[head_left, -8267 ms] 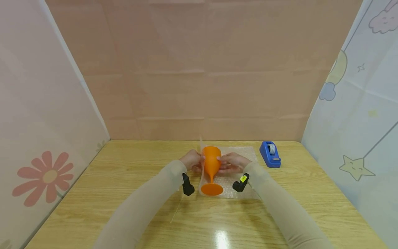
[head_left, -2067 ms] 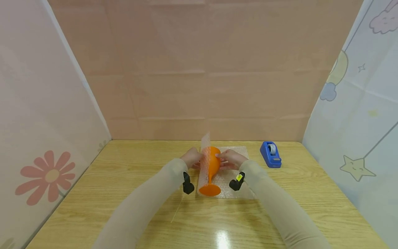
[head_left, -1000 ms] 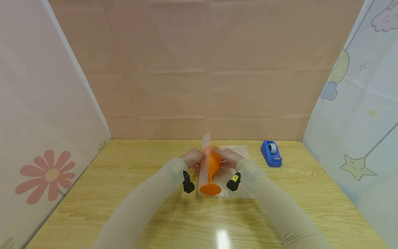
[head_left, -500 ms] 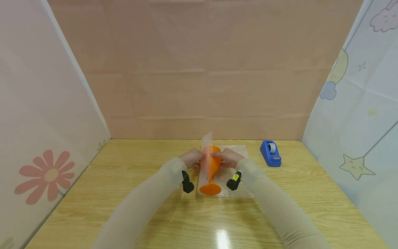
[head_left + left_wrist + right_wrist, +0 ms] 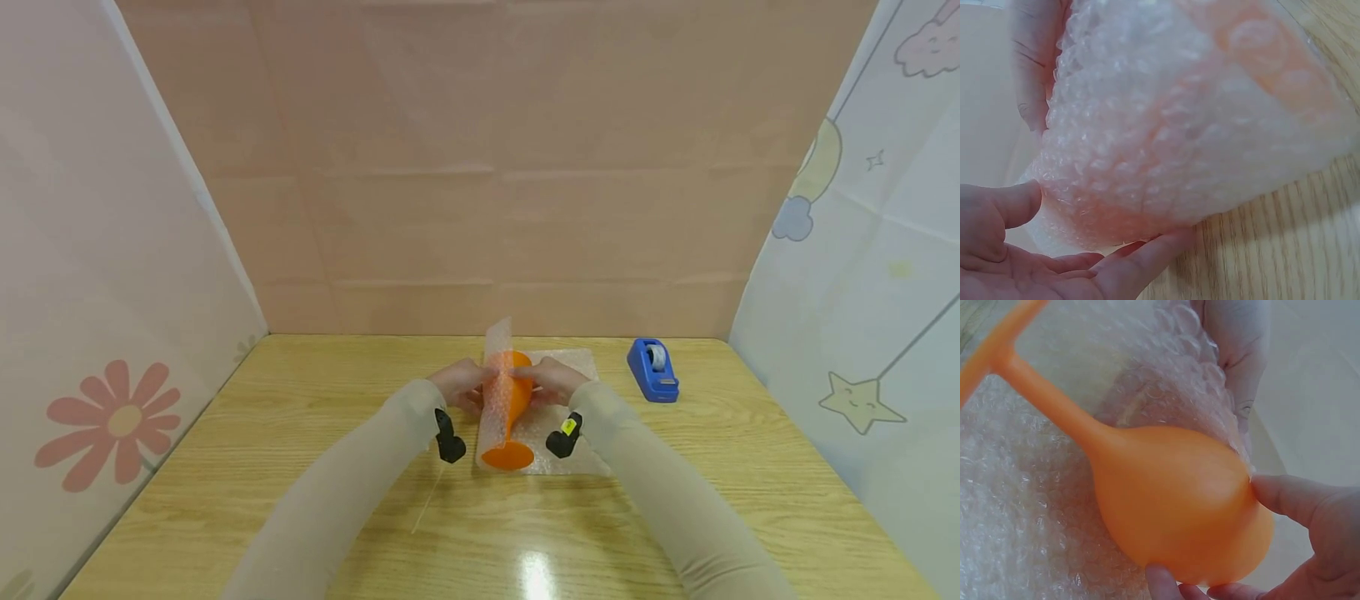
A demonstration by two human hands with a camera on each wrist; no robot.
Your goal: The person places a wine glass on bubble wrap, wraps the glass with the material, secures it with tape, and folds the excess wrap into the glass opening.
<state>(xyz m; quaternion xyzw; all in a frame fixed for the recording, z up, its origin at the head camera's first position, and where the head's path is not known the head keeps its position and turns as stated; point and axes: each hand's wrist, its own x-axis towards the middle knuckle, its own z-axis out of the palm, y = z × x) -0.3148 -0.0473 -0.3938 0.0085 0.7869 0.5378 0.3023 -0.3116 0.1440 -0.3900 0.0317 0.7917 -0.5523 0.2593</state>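
Left wrist view: left hand (image 5: 1029,275), thumb and fingers clamped on wrap (image 5: 1116,144); a slackened thumb could, I judged, let the flap spring open. Right wrist view: right hand (image 5: 1338,544), thumb and fingertips clamped round the bowl of goblet (image 5: 1166,494); smooth, liable to slide out if that pinch eased. Head view: goblet lay on wrap, partly covered, between both hands; far edge of table (image 5: 337,392) near; room for moving rightward, over flat wrap, toward tape dispenser (image 5: 651,372).
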